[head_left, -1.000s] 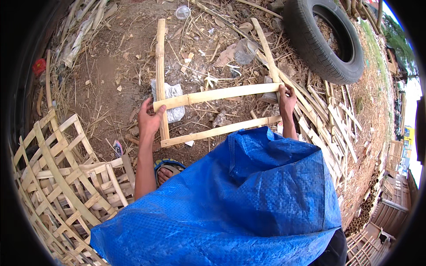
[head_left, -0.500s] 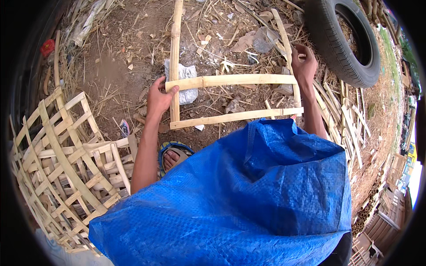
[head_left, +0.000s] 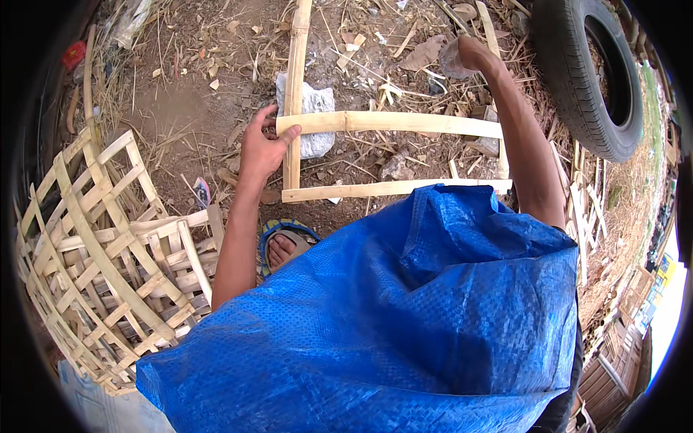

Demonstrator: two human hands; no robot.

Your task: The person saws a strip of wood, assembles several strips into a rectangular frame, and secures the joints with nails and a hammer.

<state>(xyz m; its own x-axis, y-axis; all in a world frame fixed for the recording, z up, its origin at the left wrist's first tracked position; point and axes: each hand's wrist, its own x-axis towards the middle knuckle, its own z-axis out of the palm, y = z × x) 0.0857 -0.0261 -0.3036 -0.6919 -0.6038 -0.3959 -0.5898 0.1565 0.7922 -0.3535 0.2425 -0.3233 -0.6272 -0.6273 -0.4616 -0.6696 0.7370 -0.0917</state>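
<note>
We see the bamboo frame [head_left: 390, 123] of pale split slats lying on littered dirt at twelve o'clock, just beyond the blue tarp [head_left: 404, 317] that covers our lap. Our left hand [head_left: 263, 148] is clamped on the frame's left corner, where the upper crosspiece meets the upright slat. Our right hand [head_left: 469, 54] reaches to one o'clock, curled at the right-hand slat; whether it grips, we cannot tell. A woven bamboo lattice [head_left: 108, 252] lies at nine o'clock, a black tyre [head_left: 595, 79] at two.
</note>
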